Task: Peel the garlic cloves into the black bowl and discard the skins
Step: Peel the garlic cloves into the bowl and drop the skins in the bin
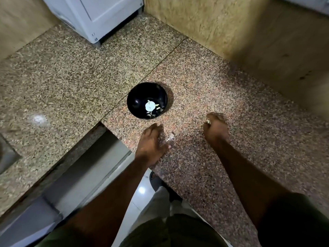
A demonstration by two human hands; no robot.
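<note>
A black bowl (138, 97) stands on the speckled granite counter (231, 107). Inside it lie a white garlic head (149, 106) and several peeled cloves (152, 113). My left hand (151, 143) rests on the counter just below the bowl, fingers spread and curved down. A pale scrap of garlic skin (170, 137) lies beside its fingers on the right. My right hand (216, 129) is to the right of the bowl, fingers curled round a small pale garlic piece (207, 121) that shows at the fingertips. The image is blurred.
A white appliance (92, 16) stands at the back left. A beige stone wall (240, 32) bounds the counter at the back right. The counter edge drops away at lower left to a floor (140, 193). A grey sink corner (7, 155) shows at the far left.
</note>
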